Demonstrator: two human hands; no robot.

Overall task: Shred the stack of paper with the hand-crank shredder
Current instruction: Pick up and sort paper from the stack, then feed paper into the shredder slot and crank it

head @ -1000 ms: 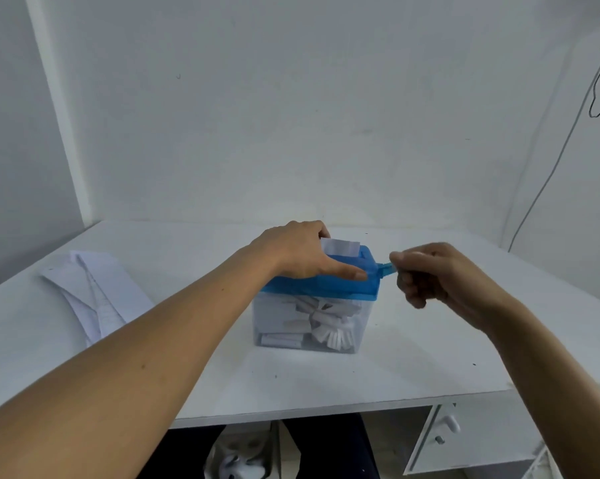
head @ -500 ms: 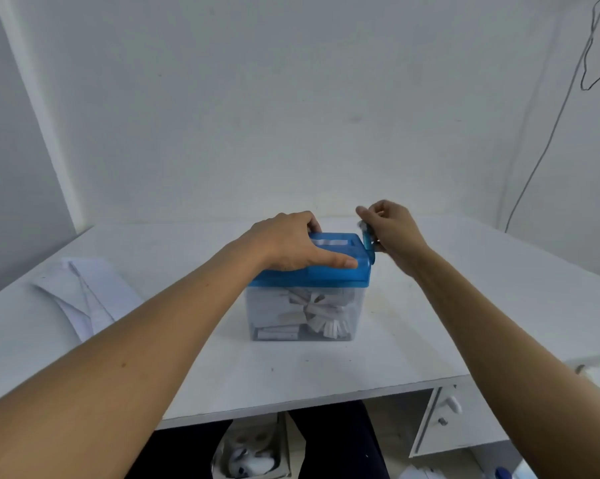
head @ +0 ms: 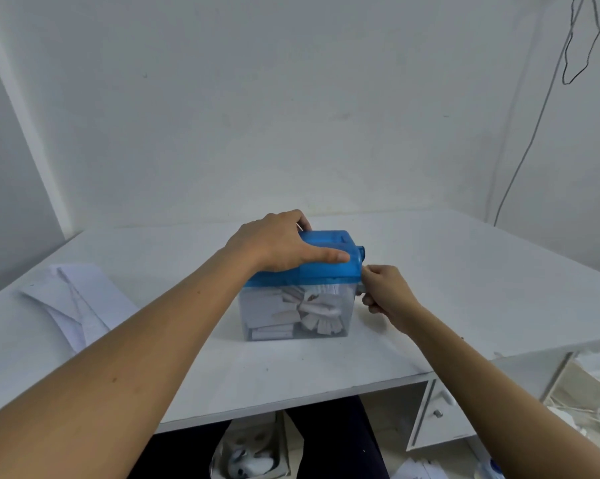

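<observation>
Lowered since half a second ago: right hand (head: 383, 292), from lid height to beside the clear bin, fingers curled round the mostly hidden crank handle (head: 359, 288).
Clamped over the blue lid of the shredder (head: 329, 267) on the surface (head: 464, 271), left hand (head: 277, 242) with far fingers out of sight; stack of paper (head: 80, 299) well apart, far left.

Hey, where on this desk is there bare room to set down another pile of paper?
The widest bare patch is the right side of the desk, from the right hand on the crank out to the edge. A strip is free behind the shredder along the wall. The left end is taken by the papers; both forearms cross the front.
</observation>
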